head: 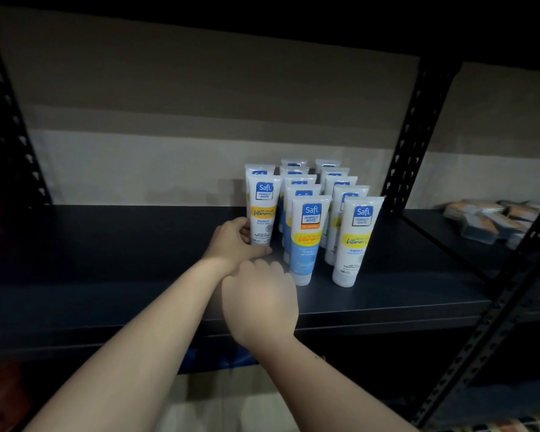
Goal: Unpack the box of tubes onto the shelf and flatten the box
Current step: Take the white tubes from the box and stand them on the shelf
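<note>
Several white tubes with blue and yellow labels stand cap-down in three rows on the dark shelf (106,244). My left hand (234,241) grips the bottom of the front tube of the left row (263,207), which stands upright on the shelf. My right hand (262,304) hovers just in front of the shelf edge, back of hand toward me, blurred, its fingers curled; whether it holds anything is hidden. The front tube of the middle row (307,238) and the front tube of the right row (354,241) stand nearest me. The box is not in view.
Black perforated uprights (409,141) frame the shelf bay; another (496,310) crosses at the right. Wrapped packets (487,219) lie on the neighbouring shelf to the right. The beige wall (200,120) backs the shelf. The left part of the shelf holds nothing.
</note>
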